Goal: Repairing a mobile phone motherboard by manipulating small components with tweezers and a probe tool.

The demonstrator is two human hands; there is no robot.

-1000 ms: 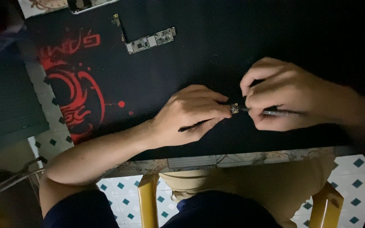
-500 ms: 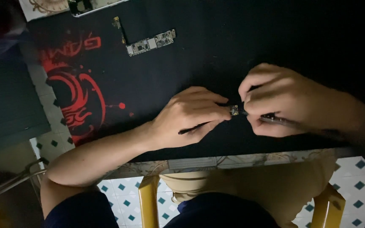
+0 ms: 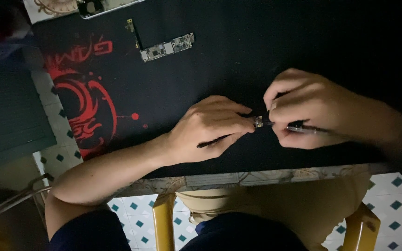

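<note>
The left hand (image 3: 210, 128) is pinching a small part (image 3: 258, 122); the right hand (image 3: 303, 109) is gripping a thin tool (image 3: 303, 129) at it. The circuit board (image 3: 167, 47) is lying apart, so the work seems unfinished.

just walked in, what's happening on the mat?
A person sits at a table with a black mat with red print on it. The left hand pinches a small square component at its fingertips, with a thin dark tool under its fingers. The right hand holds a slim metal tool whose tip meets that component. Both hands rest low on the mat near the table edge. A long narrow circuit board lies apart at the far side, untouched.
</note>
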